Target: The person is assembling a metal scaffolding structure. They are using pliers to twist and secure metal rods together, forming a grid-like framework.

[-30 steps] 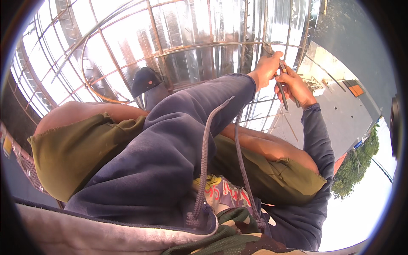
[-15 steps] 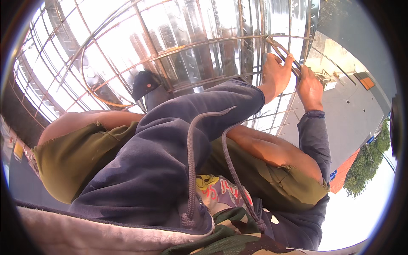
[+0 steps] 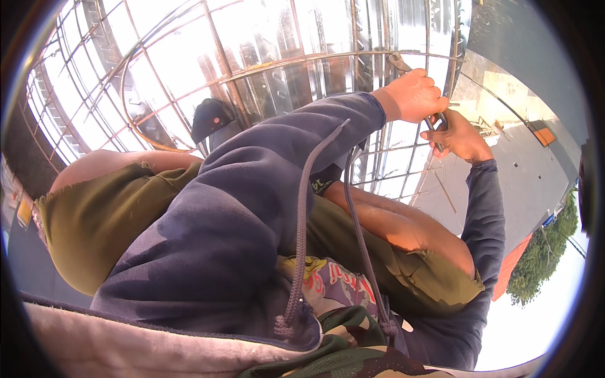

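Note:
Metal pincers (image 3: pixel 399 63) have their jaws at a crossing in the rebar mesh (image 3: pixel 309 58), in the upper right of the view. My left hand (image 3: pixel 414 96) is closed over the handles just below the jaws, its knuckles up. Lower and to the right, my right hand (image 3: pixel 462 135) has its fingers curled round the handle ends. Any tie wire in the jaws is too small to make out.
Shiny corrugated metal decking (image 3: pixel 277 82) lies under the mesh. Loose bent bars (image 3: pixel 129 69) stand at the left. My dark shoe (image 3: pixel 213 120) rests on the mesh between my bent knees. An orange object (image 3: pixel 542 133) lies on a grey surface (image 3: pixel 523 170) at the right.
My left hand has rolled over and shifted right along the handles. My right hand has moved down and right, its wrist turned. The pincer jaws stay at about the same crossing.

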A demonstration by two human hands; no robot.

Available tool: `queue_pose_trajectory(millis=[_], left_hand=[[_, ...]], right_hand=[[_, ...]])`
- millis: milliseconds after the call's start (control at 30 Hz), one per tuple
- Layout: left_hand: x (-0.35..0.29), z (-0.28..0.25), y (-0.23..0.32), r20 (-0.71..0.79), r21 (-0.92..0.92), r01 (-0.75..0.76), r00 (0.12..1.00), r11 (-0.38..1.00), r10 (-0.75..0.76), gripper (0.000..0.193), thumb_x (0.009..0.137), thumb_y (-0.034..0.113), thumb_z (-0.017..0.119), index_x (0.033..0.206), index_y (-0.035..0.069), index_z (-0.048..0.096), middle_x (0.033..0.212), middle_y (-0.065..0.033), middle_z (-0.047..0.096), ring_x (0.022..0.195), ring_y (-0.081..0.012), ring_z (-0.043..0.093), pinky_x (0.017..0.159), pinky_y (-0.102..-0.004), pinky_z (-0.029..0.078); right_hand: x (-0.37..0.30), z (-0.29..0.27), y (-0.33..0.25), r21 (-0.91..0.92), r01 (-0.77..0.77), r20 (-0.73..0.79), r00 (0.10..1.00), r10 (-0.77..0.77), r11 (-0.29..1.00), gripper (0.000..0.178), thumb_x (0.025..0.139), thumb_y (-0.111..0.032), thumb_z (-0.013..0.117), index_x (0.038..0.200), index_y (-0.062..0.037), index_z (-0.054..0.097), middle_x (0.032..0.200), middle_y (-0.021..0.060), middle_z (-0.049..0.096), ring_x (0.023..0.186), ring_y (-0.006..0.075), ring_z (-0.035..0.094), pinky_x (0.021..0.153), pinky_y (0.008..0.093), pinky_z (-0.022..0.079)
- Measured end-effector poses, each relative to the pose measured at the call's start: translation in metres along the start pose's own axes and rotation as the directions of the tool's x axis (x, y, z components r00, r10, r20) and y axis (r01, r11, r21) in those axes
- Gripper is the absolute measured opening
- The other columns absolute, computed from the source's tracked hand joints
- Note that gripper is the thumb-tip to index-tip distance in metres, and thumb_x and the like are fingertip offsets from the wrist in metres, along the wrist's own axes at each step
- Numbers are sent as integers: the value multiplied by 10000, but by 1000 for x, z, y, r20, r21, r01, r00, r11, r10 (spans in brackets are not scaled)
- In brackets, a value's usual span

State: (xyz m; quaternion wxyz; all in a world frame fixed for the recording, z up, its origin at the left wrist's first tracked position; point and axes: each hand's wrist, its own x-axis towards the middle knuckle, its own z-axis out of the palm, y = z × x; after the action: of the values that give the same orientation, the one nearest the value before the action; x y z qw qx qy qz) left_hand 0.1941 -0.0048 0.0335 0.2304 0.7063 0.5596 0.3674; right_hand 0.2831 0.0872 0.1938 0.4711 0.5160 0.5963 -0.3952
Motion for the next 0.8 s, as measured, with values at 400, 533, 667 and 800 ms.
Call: queue_pose_trajectory(millis=[400, 533, 667, 800], left_hand=[[-12, 10, -1, -227, 83, -21, 973, 996, 39, 235, 803, 222, 783, 1013, 147, 707, 859, 11, 695, 845, -231, 711, 925, -389, 480], [13, -20, -12, 187, -139, 4, 982, 990, 23, 255, 775, 126, 738, 1028, 97, 730, 916, -89, 771, 885, -329, 749, 787, -473, 566], [35, -30, -21, 342, -215, 113, 939, 970, -34, 310, 782, 98, 709, 1090, 73, 737, 972, -180, 777, 923, -405, 742, 790, -510, 584], [7, -3, 10, -313, -52, 52, 948, 997, -66, 343, 766, 134, 744, 1109, 130, 739, 903, -132, 767, 854, -307, 742, 780, -426, 535]], right_hand=[[31, 7, 32, 215, 4, 24, 1000, -9, 977, 353, 932, -297, 820, 973, -7, 623, 674, 64, 654, 620, 282, 694, 657, 407, 588], [4, 22, 7, -232, 91, -413, 892, -183, 969, 387, 904, -286, 845, 1120, -55, 621, 853, 90, 691, 800, 221, 712, 736, 394, 579], [2, 42, -6, -805, -249, -586, 479, -654, 539, 355, 885, -295, 839, 1090, -93, 632, 903, 88, 704, 910, 284, 744, 761, 442, 600], [25, 30, 22, -739, -278, -630, 606, -485, 613, 170, 961, -237, 703, 969, -79, 640, 855, 120, 728, 831, 338, 763, 733, 469, 608]])
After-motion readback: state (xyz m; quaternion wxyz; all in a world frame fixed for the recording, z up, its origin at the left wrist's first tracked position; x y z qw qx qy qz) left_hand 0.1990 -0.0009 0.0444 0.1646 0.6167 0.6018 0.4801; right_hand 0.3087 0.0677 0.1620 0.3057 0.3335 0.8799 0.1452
